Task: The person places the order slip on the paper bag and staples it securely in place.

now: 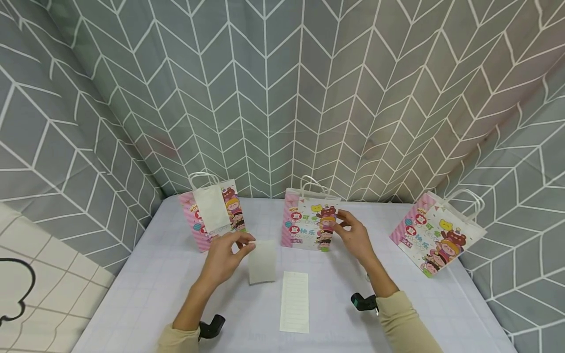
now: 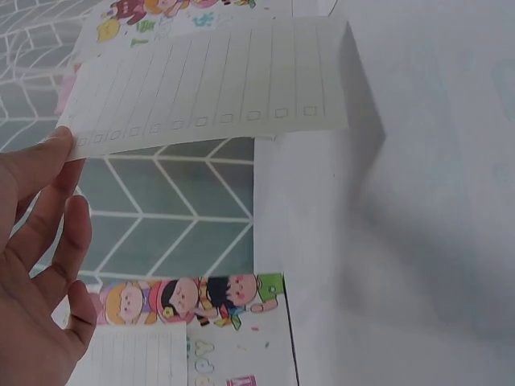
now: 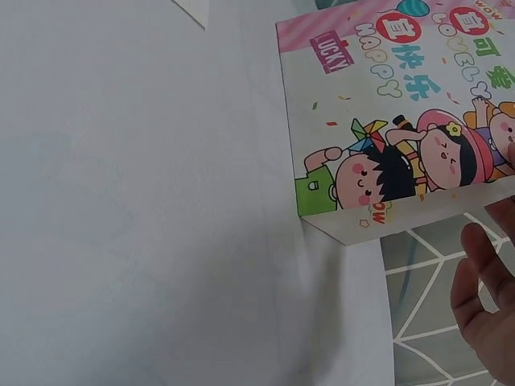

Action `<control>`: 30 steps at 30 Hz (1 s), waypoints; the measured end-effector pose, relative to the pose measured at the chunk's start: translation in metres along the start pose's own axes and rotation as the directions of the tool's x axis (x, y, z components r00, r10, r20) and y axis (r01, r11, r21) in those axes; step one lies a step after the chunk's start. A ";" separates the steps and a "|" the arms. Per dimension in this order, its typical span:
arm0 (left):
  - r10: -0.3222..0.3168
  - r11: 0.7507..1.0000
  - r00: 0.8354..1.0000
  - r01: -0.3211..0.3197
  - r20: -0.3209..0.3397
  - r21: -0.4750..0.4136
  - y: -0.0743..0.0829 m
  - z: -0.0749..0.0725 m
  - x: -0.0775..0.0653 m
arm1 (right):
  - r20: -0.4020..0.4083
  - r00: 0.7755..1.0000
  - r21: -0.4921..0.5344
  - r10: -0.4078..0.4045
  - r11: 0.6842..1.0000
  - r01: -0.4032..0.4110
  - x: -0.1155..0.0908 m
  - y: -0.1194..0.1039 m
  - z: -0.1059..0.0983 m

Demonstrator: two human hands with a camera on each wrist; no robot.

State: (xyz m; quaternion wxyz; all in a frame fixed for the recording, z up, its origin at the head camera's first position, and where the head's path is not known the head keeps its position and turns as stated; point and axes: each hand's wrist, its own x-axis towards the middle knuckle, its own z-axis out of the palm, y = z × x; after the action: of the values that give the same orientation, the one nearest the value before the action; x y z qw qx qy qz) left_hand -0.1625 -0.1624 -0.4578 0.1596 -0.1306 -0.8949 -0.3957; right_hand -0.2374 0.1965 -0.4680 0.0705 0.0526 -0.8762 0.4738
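My left hand [image 1: 222, 259] pinches a sheet of lined note paper [image 1: 262, 267] by its upper corner, between thumb and forefinger. In the left wrist view, the sheet [image 2: 209, 88] has a row of small check boxes along one side. Its other fingers hang loosely bent. At the back centre stands a paper gift bag [image 1: 304, 223] with cartoon figures and twisted handles. My right hand [image 1: 356, 240] grips this bag's right edge, thumb on the printed front. In the right wrist view, only part of that hand [image 3: 489, 322] shows, at the frame's edge.
A similar bag [image 1: 236, 208] stands at the back left, with a note sheet [image 1: 212, 208] over its front. Another bag [image 1: 437, 235] leans at the right. One more lined sheet [image 1: 294, 303] lies on the white tabletop [image 1: 132, 304]. A patterned curtain [image 1: 282, 98] hangs behind.
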 end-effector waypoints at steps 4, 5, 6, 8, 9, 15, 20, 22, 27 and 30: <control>0.018 1.000 1.000 -0.018 -0.006 -0.019 0.003 0.004 0.003 | 0.010 1.000 0.008 -0.005 1.000 0.005 0.000 -0.002 0.006; 0.022 0.999 1.000 -0.023 -0.012 -0.024 0.004 0.005 0.004 | 0.013 1.000 0.010 -0.005 1.000 0.004 0.000 -0.002 0.007; 0.031 0.999 0.999 -0.032 -0.021 -0.028 0.004 0.006 0.005 | 0.012 1.000 0.013 -0.007 1.000 0.007 0.000 -0.003 0.009; 0.047 0.998 0.998 -0.048 -0.037 -0.037 0.006 0.009 0.008 | 0.013 1.000 0.018 -0.010 1.000 0.009 0.000 -0.004 0.012; 0.055 0.998 0.997 -0.057 -0.045 -0.040 0.007 0.011 0.009 | 0.016 1.000 0.020 -0.011 1.000 0.011 0.000 -0.005 0.014; 0.083 0.994 0.994 -0.088 -0.070 -0.065 0.015 0.019 0.017 | 0.029 0.999 0.024 -0.015 1.000 0.015 -0.003 -0.010 0.017; 0.084 0.989 0.993 -0.094 -0.088 -0.114 0.025 0.023 0.022 | 0.037 0.999 0.026 -0.028 0.999 0.027 -0.003 -0.010 0.019; 0.113 0.983 0.988 -0.126 -0.106 -0.130 0.029 0.025 0.025 | 0.041 0.998 0.032 -0.038 0.999 0.037 -0.003 -0.009 0.020; 0.200 0.965 0.961 -0.227 -0.191 -0.134 0.034 0.030 0.034 | 0.049 0.997 0.046 -0.053 0.998 0.051 -0.003 -0.009 0.023; 0.221 0.961 0.947 -0.252 -0.233 -0.115 0.034 0.032 0.038 | 0.052 0.997 0.040 -0.054 0.998 0.052 -0.005 -0.009 0.023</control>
State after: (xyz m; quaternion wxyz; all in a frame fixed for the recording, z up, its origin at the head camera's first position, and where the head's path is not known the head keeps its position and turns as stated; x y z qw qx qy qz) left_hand -0.1911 -0.1121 -0.4412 0.2932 -0.2044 -0.8191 -0.4488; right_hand -0.2330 0.1720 -0.4740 0.0587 0.0899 -0.8667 0.4871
